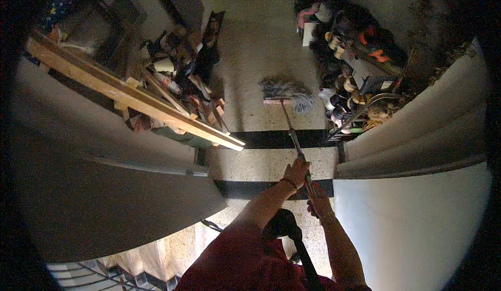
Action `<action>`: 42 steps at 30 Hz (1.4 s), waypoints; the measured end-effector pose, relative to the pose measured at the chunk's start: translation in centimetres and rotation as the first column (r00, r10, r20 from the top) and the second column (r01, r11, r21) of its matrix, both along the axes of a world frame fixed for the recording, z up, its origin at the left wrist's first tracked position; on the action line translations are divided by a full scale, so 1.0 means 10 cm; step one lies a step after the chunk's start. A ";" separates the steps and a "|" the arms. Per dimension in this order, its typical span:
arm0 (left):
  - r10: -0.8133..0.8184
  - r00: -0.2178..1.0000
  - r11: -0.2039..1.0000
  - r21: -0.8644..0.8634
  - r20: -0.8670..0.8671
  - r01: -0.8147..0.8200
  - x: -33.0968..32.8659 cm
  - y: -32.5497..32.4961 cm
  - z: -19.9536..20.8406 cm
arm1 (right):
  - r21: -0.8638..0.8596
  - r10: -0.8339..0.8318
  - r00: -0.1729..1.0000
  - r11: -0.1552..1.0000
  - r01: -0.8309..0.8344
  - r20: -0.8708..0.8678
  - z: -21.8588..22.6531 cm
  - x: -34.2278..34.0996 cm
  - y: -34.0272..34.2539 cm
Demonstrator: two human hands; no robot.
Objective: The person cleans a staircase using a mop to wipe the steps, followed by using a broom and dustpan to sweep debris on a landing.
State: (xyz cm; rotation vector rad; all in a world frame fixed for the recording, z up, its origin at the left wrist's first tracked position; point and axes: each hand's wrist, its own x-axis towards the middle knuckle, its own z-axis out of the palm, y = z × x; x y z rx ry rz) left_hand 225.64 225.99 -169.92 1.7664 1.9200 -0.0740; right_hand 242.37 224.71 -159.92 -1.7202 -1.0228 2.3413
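A mop with a long thin handle (291, 126) reaches away from me over the speckled floor. Its grey string head (292, 94) lies on the floor beyond the dark threshold strip, with a pinkish bar along the near side. My left hand (297, 172) is wrapped round the handle partway up. Closer to my body, my right hand (319, 205) grips the handle near its end. Part of the fingers of both hands is hidden, but each is closed on the handle.
To the left, long wooden planks (141, 95) lean over a heap of wood scraps and odds and ends (175, 72). Piled shoes and bags (360, 56) line the right side, near a dark metal rack (347, 126). Door panels (412, 228) flank the doorway. Stairs (151, 254) show at lower left.
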 end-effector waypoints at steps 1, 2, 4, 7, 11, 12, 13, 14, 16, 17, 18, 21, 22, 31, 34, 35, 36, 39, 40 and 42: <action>0.073 0.994 0.997 0.026 0.086 -0.075 -0.07 0.04 -0.01 | 0.001 -0.010 1.000 1.000 0.010 0.010 -0.11 -0.02 -0.03; -0.115 0.992 0.992 0.043 -0.060 0.118 -0.09 0.11 0.20 | 0.017 -0.036 0.999 0.999 0.036 -0.035 -0.18 0.05 -0.09; -0.308 0.951 0.948 -0.081 0.023 0.308 0.10 0.24 0.51 | 0.220 0.042 0.999 0.974 -0.048 0.033 -0.15 0.29 -0.36; -0.656 0.755 0.755 -0.010 -0.005 0.656 0.32 0.03 -0.14 | 0.301 0.264 0.936 0.895 -0.328 0.233 0.18 0.65 -0.76; -0.811 0.405 0.376 -0.153 0.422 0.914 1.49 -0.13 0.26 | 0.112 0.292 0.879 0.927 -0.357 0.377 0.96 1.12 -0.94; -0.815 0.341 0.312 -0.141 0.469 0.940 1.63 -0.18 0.31 | 0.082 0.271 0.890 0.944 -0.321 0.366 1.04 1.10 -0.94; -0.806 0.294 0.262 -0.136 0.514 0.955 1.72 -0.24 0.33 | 0.063 0.265 0.900 0.951 -0.304 0.345 1.05 1.03 -0.92; -0.797 0.266 0.233 -0.129 0.543 0.964 1.75 -0.25 0.32 | 0.054 0.260 0.907 0.955 -0.293 0.330 1.03 0.94 -0.87; -0.777 0.242 0.206 -0.129 0.581 0.970 1.75 -0.16 0.33 | 0.037 0.249 0.926 0.962 -0.270 0.284 0.95 0.71 -0.67; -0.774 0.235 0.199 -0.127 0.588 0.972 1.73 -0.08 0.32 | 0.034 0.235 0.936 0.967 -0.252 0.263 0.90 0.59 -0.56; -0.774 0.243 0.208 -0.127 0.585 0.970 1.69 0.05 0.30 | 0.024 0.228 0.942 0.970 -0.241 0.248 0.85 0.48 -0.43; -0.769 0.328 0.300 -0.143 0.548 0.943 1.39 0.53 0.15 | 0.009 0.243 0.950 0.968 -0.250 0.194 0.69 0.16 0.06; -0.767 0.370 0.344 -0.152 0.525 0.927 1.26 0.73 0.11 | 0.004 0.248 0.952 0.968 -0.253 0.179 0.64 0.08 0.21; -0.210 0.970 0.975 -0.046 0.125 0.217 -0.64 2.66 -0.36 | 0.458 0.331 0.941 0.828 -0.324 0.068 0.16 -0.36 2.09; 0.207 0.950 0.975 0.028 0.234 -0.220 -1.10 3.09 -0.67 | 0.121 -0.094 0.991 0.987 0.105 -0.092 0.33 -1.19 3.07; 0.288 0.865 0.951 -0.018 0.411 -0.308 -1.11 3.41 -0.43 | 0.066 -0.150 0.985 0.986 0.156 -0.085 0.17 -1.23 3.37; 0.348 0.810 0.928 -0.051 0.472 -0.369 -1.21 3.48 -0.39 | 0.014 -0.157 0.983 0.987 0.159 -0.093 0.10 -1.37 3.55; 0.338 0.621 0.939 -0.212 0.707 -0.270 -1.40 3.63 -0.41 | 0.113 -0.052 0.998 0.992 0.055 -0.027 0.09 -1.60 3.87; 0.449 0.491 0.893 -0.400 0.746 -0.209 -1.34 3.77 -0.08 | 0.164 -0.028 0.997 0.986 0.016 0.071 -0.01 -1.46 3.90; 0.178 0.787 0.937 -0.345 0.591 0.047 -1.38 3.89 0.59 | -0.021 -0.105 0.994 0.994 0.105 -0.010 0.07 -1.17 3.81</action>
